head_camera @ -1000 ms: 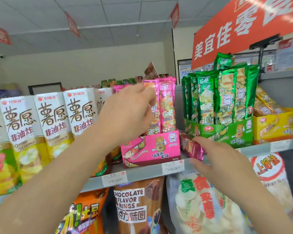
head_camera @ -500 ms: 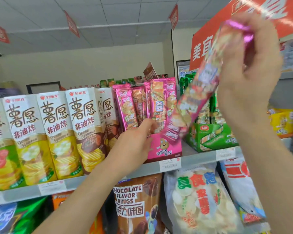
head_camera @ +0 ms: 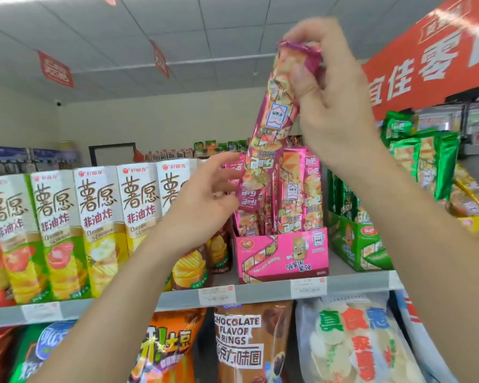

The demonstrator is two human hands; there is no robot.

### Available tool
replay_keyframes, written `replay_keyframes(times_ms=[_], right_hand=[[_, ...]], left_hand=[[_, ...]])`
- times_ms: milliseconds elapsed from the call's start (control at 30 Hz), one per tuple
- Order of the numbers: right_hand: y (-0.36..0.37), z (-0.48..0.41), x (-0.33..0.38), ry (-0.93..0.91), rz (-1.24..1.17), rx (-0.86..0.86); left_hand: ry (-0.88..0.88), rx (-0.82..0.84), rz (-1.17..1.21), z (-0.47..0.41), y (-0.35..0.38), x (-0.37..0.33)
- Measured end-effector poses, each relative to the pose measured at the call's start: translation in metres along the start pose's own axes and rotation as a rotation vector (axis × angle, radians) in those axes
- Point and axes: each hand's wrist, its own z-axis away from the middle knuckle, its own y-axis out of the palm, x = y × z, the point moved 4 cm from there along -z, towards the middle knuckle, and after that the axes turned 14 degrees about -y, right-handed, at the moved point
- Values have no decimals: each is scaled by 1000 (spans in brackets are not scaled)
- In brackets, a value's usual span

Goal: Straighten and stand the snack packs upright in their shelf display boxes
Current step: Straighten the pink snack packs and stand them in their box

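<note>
Above pink display box (head_camera: 284, 252), right hand (head_camera: 335, 100) raised, pinching pink snack pack (head_camera: 274, 117) top; left hand (head_camera: 205, 200) loose-fingered, touching pack's bottom.

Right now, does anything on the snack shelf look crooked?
Yes. One pink snack pack is out of its pink display box. The right hand pinches it at its top, and it hangs tilted over the box instead of standing upright inside.

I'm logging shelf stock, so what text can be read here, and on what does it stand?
"好丽友", "薯愿", "非油炸": white chip boxes.
"CHOCOLATE FLAVOR RINGS": brown bag.
"真食惠": clear bag.
"宜佳零", cut off at both ends: orange banner.
Too blurred to read: price tags, pink display box, pink snack pack held in the right hand.
</note>
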Motion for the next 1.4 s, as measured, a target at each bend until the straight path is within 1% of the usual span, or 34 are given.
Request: replay_keyframes(times_ms=[33, 67, 100, 167, 233, 300, 400, 500, 567, 600, 633, 667, 733, 767, 800, 833, 900, 967, 1033, 1133, 1200, 1267, 1333, 1400], right_hand=[[6, 7, -3, 26, -25, 47], [21, 14, -2, 32, -6, 151], [27, 19, -4, 31, -11, 200], [34, 24, -15, 113, -67, 233], [43, 34, -12, 127, -30, 328], [44, 37, -17, 137, -4, 358], [40, 37, -23, 123, 175, 451], [42, 46, -31, 147, 354, 647], [41, 53, -42, 211, 403, 763], [39, 56, -48, 256, 385, 765], [36, 59, -52, 298, 345, 710], [30, 63, -55, 341, 293, 601], [19, 74, -61, 449, 161, 319], [16, 83, -64, 515, 84, 216], [16, 92, -66, 580, 15, 162], [18, 102, -67, 632, -35, 153], [24, 117, -70, 684, -95, 197], [30, 122, -71, 693, -132, 210], [31, 124, -74, 728, -140, 165], [31, 132, -80, 881, -196, 94], [37, 141, -77, 962, -323, 114], [45, 151, -72, 929, -431, 146], [47, 156, -66, 845, -455, 161], [47, 157, -64, 789, -469, 166]], left_hand=[[9, 46, 15, -1, 7, -2], [27, 68, 26, -4, 13, -5], [48, 63, 18, -7, 17, -6], [64, 0, -43, -13, 21, -4], [57, -53, -132, -14, 24, 4], [34, -81, -206, -13, 27, 13], [-6, -113, -268, -12, 30, 21], [-73, -92, -288, -14, 33, 25], [-96, -119, -383, -13, 36, 27], [-98, -146, -451, -12, 38, 28], [-102, -171, -504, -11, 40, 30], [-109, -190, -535, -9, 42, 31], [-120, -234, -574, -5, 46, 35], [-125, -256, -601, -3, 47, 37], [-129, -273, -627, -1, 48, 38], [-135, -284, -641, 0, 49, 39], [-121, -311, -638, 3, 52, 37], [-38, -391, -608, 3, 51, 26], [5, -447, -526, -3, 49, 13], [-55, -412, -394, -18, 52, 7], [-46, -404, -364, -20, 57, 10], [-22, -406, -369, -15, 61, 13], [-17, -400, -413, -13, 62, 16], [-28, -411, -514, -16, 56, 15]])
